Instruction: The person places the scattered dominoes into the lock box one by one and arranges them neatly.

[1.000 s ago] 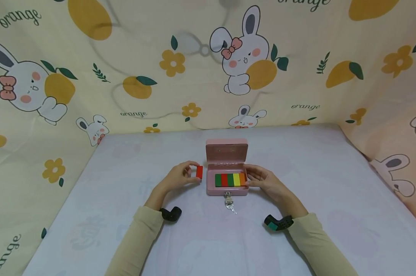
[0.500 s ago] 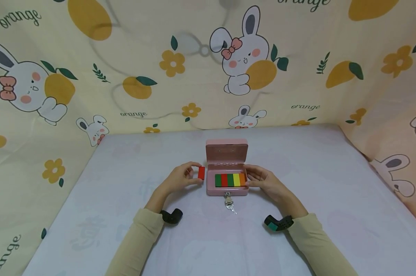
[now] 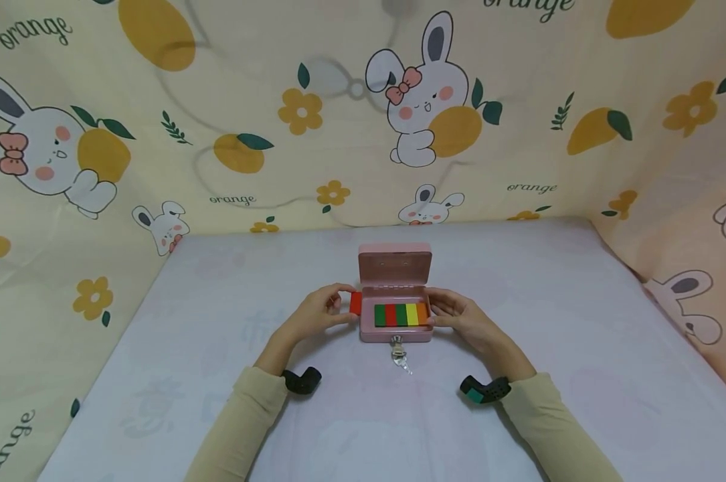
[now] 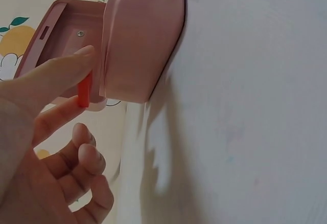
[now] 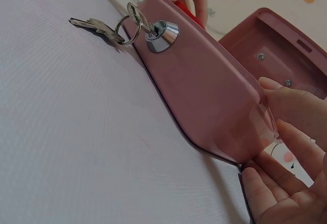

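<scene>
A small pink metal cash box point(image 3: 377, 337) stands on the table with its lid point(image 3: 394, 268) raised. Inside it lies a row of coloured blocks point(image 3: 401, 314): green, red, yellow and orange. My left hand point(image 3: 314, 311) pinches a flat red block point(image 4: 85, 92) between thumb and index finger, upright beside the box's left rim; the other fingers curl loosely. At the opposite end, my right hand point(image 3: 465, 318) grips the box's right side. Its thumb lies over the rim near the orange block point(image 3: 422, 314), with the fingers against the outer wall point(image 5: 204, 81).
A key point(image 5: 140, 18) sits in the lock point(image 5: 163, 36) on the box's front, and a ring with more keys point(image 5: 97, 28) hangs from it onto the tabletop. A white cloth point(image 3: 363, 415) covers the table. Behind rises a printed curtain point(image 3: 350, 147).
My left hand has moved slightly right, bringing the red block from a small gap up to the box's left rim. The right hand and the box have stayed put.
</scene>
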The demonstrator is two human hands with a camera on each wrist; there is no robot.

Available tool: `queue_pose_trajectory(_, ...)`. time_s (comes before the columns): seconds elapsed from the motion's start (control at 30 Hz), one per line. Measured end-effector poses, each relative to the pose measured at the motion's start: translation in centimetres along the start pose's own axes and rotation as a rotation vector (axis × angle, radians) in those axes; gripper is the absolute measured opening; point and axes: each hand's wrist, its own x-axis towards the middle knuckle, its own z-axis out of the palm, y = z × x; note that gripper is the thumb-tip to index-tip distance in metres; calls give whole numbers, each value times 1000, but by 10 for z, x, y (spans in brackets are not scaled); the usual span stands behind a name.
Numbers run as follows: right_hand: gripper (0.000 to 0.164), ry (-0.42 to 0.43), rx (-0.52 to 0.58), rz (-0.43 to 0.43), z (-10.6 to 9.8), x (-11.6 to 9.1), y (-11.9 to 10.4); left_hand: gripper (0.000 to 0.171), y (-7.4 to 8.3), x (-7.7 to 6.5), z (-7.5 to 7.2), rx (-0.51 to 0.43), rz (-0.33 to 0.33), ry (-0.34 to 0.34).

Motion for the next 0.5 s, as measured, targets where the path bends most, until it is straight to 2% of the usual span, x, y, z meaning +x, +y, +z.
queue_pose_trajectory(0.5,66,-2,-2,9,1,0,-2,51,8,2,5,20,33,-4)
